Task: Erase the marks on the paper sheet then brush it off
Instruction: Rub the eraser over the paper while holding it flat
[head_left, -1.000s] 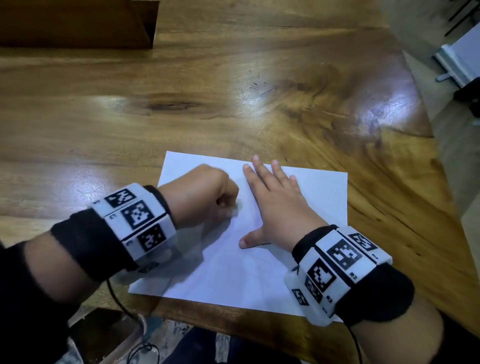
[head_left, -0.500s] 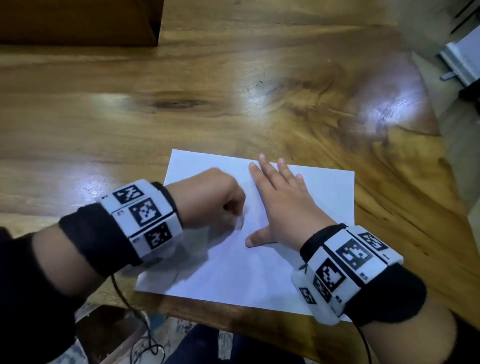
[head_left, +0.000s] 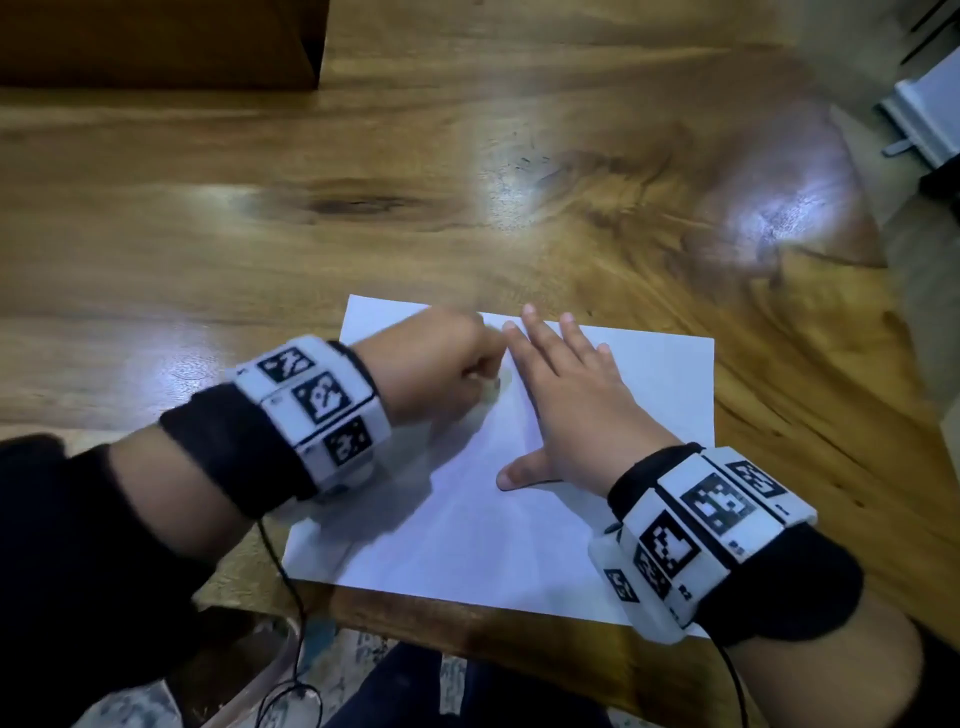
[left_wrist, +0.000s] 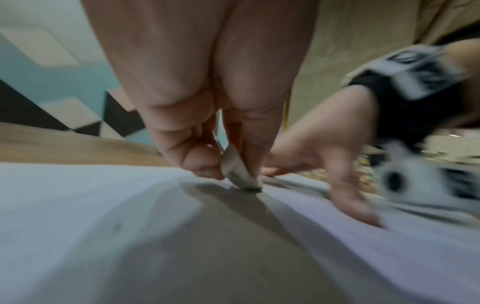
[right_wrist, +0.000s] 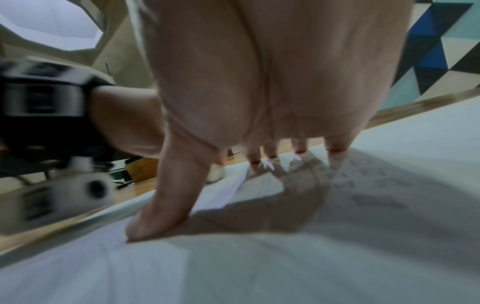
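Observation:
A white paper sheet (head_left: 498, 525) lies near the front edge of the wooden table (head_left: 363, 218). My left hand (head_left: 441, 364) is curled over the sheet's upper left part and pinches a small whitish eraser (left_wrist: 240, 174), whose tip touches the paper (left_wrist: 78, 205). My right hand (head_left: 566, 405) lies flat on the sheet just right of the left hand, fingers straight and thumb spread, pressing it down. Faint pencil marks (right_wrist: 374, 185) show on the paper (right_wrist: 259, 267) beside the right hand's fingertips (right_wrist: 335, 151).
A dark wooden block (head_left: 156, 41) stands at the table's far left. The table's rounded right edge (head_left: 883, 322) drops to the floor, where a white object (head_left: 924, 119) stands. A cable (head_left: 291, 623) hangs from the left wrist past the front edge.
My left hand has slid up the sheet toward its far edge with the eraser, close beside the right fingers. My right hand has stayed flat on the paper.

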